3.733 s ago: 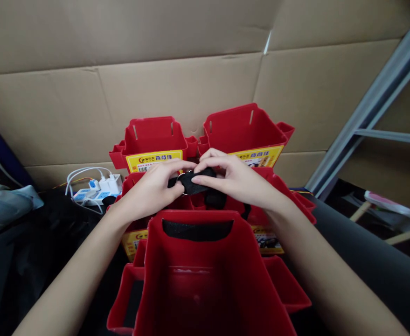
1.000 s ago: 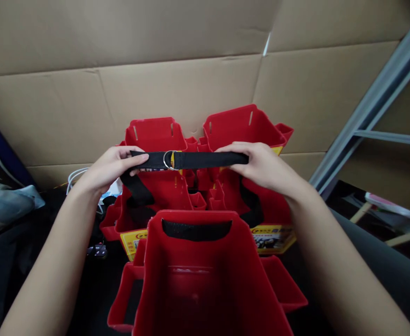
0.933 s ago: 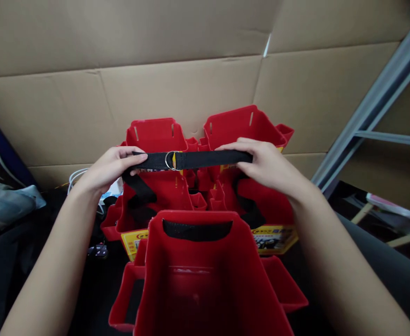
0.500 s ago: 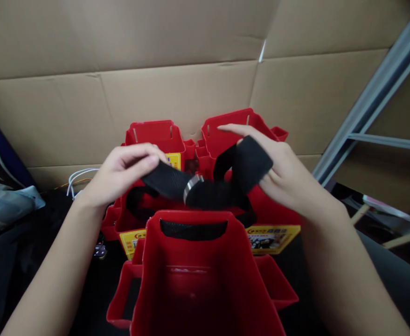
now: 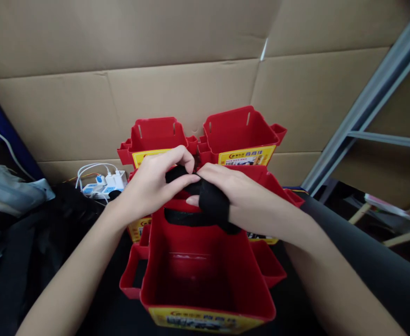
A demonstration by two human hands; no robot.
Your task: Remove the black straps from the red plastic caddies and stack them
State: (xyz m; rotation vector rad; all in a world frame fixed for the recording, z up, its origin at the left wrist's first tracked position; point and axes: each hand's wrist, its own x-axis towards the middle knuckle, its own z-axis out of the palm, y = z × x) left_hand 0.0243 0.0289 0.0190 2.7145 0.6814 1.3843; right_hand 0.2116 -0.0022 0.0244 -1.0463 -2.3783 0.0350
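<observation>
A red plastic basket (image 5: 205, 280) stands nearest me, its mouth facing up and a yellow label on its front. A black strap (image 5: 214, 203) runs through the slots in its back wall and is bunched above the rim. My left hand (image 5: 163, 182) pinches the strap between thumb and forefinger. Close beside it, my right hand (image 5: 225, 186) grips the strap too, with a wide fold of it lying across the fingers. The fingertips of both hands nearly meet. The buckle is hidden from view.
More red baskets, one at the back left (image 5: 156, 133) and one at the back right (image 5: 241, 130), stand before a cardboard wall (image 5: 180, 98). A power strip (image 5: 103, 186) with white cables lies left. A metal frame (image 5: 365, 102) rises on the right.
Both hands have come together over the near basket's back rim, bringing the strap lower and nearer. The stretched strap is now bunched, and its metal buckle no longer shows. The view has shifted slightly.
</observation>
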